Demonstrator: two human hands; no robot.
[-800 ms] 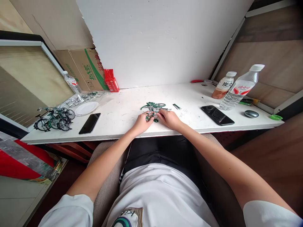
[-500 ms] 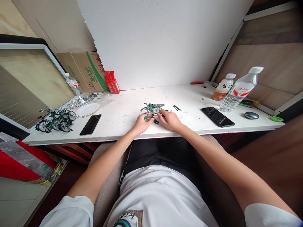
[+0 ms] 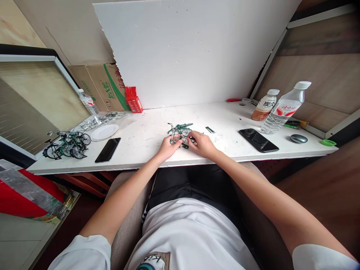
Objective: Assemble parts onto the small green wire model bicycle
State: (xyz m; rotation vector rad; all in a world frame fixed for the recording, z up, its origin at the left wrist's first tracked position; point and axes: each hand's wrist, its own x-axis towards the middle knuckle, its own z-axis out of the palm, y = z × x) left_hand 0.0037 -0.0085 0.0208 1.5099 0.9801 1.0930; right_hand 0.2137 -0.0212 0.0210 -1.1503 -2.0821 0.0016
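A small green model bicycle point(image 3: 184, 130) is at the table's front middle, just beyond my hands. My left hand point(image 3: 168, 147) is closed around green bicycle parts at its near side; whether these belong to the same bicycle cannot be made out. Close by on the right, my right hand point(image 3: 203, 144) has thumb and finger pinched against those parts, and what lies between the fingertips is too small to name. A small black-and-green piece point(image 3: 185, 146) lies on the table between the hands. Farther right rests a loose green part point(image 3: 210, 129).
Finished-looking model bicycles point(image 3: 67, 143) stand together at left, near a phone point(image 3: 108, 150) and white plates point(image 3: 104, 132). On the right are a dark phone point(image 3: 258, 140), a water bottle point(image 3: 284, 108), a brown drink bottle point(image 3: 264, 107) and a mouse point(image 3: 298, 138). A red box point(image 3: 134, 100) stands behind.
The view has tilted slightly, so the scene sits a little lower. Both hands stay at the bicycle parts, with only slight finger movement and a small shift in the bicycle's angle.
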